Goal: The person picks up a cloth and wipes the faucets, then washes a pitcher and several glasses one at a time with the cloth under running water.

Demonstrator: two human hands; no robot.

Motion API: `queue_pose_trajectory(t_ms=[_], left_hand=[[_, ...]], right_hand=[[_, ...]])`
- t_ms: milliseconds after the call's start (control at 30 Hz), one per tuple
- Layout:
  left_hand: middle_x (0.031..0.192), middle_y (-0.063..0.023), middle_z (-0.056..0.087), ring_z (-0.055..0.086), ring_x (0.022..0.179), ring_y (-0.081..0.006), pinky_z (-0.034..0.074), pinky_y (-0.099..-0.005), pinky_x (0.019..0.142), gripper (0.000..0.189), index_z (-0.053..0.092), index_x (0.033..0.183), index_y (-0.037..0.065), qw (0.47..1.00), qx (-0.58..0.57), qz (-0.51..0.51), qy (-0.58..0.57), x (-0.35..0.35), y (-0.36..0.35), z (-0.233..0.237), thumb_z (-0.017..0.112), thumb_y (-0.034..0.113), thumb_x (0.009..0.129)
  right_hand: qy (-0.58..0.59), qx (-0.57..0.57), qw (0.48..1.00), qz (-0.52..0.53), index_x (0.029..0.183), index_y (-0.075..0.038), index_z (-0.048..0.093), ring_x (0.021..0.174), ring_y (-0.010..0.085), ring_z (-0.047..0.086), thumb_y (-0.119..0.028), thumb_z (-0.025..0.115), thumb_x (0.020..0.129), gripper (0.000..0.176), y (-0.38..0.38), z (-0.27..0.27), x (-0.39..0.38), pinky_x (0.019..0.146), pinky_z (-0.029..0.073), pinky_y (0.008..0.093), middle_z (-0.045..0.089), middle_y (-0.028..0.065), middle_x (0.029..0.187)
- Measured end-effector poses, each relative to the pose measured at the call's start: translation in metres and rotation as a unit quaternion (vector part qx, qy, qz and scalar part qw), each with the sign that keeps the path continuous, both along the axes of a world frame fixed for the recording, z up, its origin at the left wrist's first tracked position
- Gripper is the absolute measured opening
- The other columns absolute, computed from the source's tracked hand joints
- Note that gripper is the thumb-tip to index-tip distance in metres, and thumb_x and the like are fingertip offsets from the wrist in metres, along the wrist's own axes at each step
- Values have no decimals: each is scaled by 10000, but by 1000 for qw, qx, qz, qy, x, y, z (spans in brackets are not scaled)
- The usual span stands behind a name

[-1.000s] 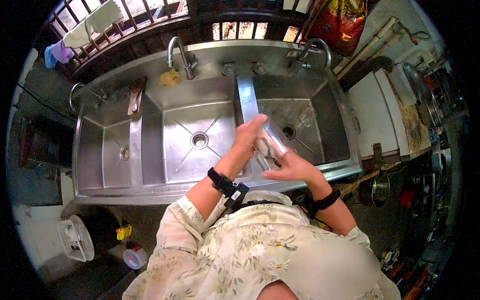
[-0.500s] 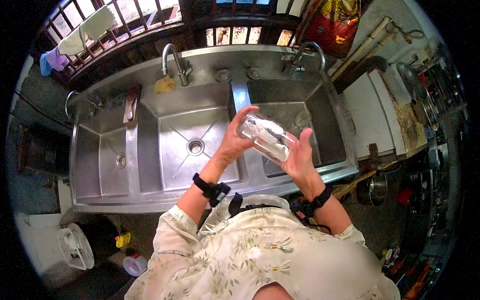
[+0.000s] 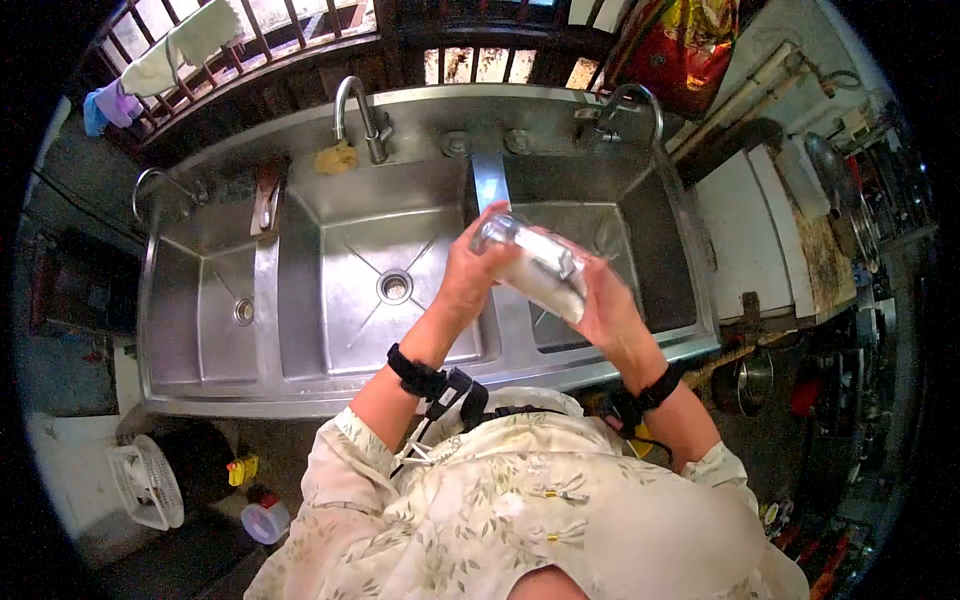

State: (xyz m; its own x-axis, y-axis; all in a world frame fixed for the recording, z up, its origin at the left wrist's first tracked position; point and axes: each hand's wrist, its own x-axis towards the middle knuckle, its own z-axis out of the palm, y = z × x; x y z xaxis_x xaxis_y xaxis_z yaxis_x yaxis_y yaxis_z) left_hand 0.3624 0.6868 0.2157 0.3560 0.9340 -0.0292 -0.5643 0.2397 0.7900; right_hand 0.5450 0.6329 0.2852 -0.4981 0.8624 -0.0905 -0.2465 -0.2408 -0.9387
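Above the divider between the middle and right basins, a clear cylindrical container (image 3: 540, 270) is held tilted, its right end lower. Something white shows inside it; its kind is not clear. My left hand (image 3: 475, 270) is closed around the upper left end. At the lower right end, my right hand (image 3: 607, 305) is wrapped around the container, slightly blurred.
A steel sink with a middle basin (image 3: 400, 240), a right basin (image 3: 655, 270) and a left basin (image 3: 180, 330) lies ahead. A faucet (image 3: 360, 110) rises behind, beside a yellowish sponge (image 3: 336, 159). A cleaver-like tool (image 3: 265, 200) rests on the left divider.
The container has turned in my hands, and the white contents look shifted and blurred. My right hand's fingers have closed further round its end.
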Motion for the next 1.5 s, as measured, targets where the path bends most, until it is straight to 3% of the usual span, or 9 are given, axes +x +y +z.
queue_pose_trajectory(t_ms=[133,467,567,633,800,1000,1067,1333,1500], left_hand=[[1303,-41,481,488,1161,-136,410,-289,1013,841,384,1475,117,980,158,68,99,-9,-12,1,767,62,728],[1214,-127,565,582,1081,-241,526,-394,825,646,440,1311,79,970,-235,-62,-30,-3,-28,5,669,490,869],[1095,-71,609,610,968,-187,506,-323,820,647,489,1313,59,988,-133,5,-73,0,-23,-1,702,458,850],[1037,-35,609,624,925,-157,499,-295,821,668,500,1338,43,994,10,105,-8,-3,-19,-2,722,424,836],[1045,-59,590,654,869,-184,566,-325,729,773,413,1416,57,990,4,137,-8,-24,-13,-8,734,423,816],[1076,-120,599,672,851,-303,543,-376,649,734,452,1374,187,976,-195,93,-33,-33,-18,-28,701,565,796],[1066,-132,584,679,832,-296,556,-381,634,759,431,1382,155,976,-210,45,-25,-25,-19,-21,709,540,790],[1035,-116,592,693,788,-249,561,-315,588,698,432,1383,67,990,-135,46,0,-16,-19,-2,692,419,839],[1167,-92,582,655,867,-168,548,-277,698,707,420,1431,42,972,146,136,121,-22,-20,24,683,363,858]], right_hand=[[245,-183,948,-93,1408,10,436,1221,261,554,-558,534,938,744,4,-10,-3,1048,435,369,550,159,1350],[-428,405,803,87,1327,-7,543,1016,211,660,-72,715,822,538,13,6,-9,881,517,334,680,84,1161],[-295,348,890,25,1317,-41,561,990,260,672,-137,689,836,506,16,-5,-15,866,515,370,684,160,1131],[55,-65,994,-65,1336,-32,544,1052,263,655,-169,647,866,500,10,-2,-21,906,516,388,660,145,1200],[207,-235,934,-171,1359,-3,495,1146,247,609,-208,541,940,469,0,-2,-2,976,502,357,584,145,1310],[76,41,952,-293,1367,-27,488,1134,289,615,9,520,863,505,21,29,11,1032,470,364,593,161,1265],[-345,558,745,-118,1347,-88,533,1112,329,617,57,589,784,585,33,19,2,1002,482,367,607,163,1218],[-425,466,771,-86,1158,-72,648,874,222,670,73,719,684,501,44,-13,-1,730,541,327,690,105,995],[-230,61,958,-162,959,-27,683,790,86,612,-106,736,851,143,29,-72,-5,655,491,267,683,13,870]])
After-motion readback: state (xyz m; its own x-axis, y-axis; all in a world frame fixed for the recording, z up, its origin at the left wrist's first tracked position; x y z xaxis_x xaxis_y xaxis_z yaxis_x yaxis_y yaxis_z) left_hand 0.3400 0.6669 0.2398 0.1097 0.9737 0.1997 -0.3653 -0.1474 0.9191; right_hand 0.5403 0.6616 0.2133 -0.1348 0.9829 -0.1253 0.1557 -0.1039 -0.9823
